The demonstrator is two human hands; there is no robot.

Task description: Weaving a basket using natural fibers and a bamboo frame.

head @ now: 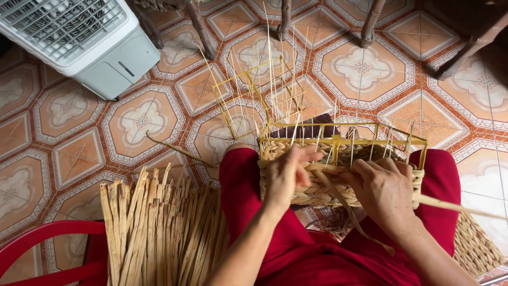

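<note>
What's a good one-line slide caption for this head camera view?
Left hand and right hand weave flat straw strands into a half-woven straw basket on a yellow wire frame, resting on red-trousered knees.

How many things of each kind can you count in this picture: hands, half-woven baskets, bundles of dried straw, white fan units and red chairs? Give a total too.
Hands: 2, left hand and right hand
Half-woven basket: 1
Straw bundle: 1
White fan unit: 1
Red chair: 1
Total: 6
</note>
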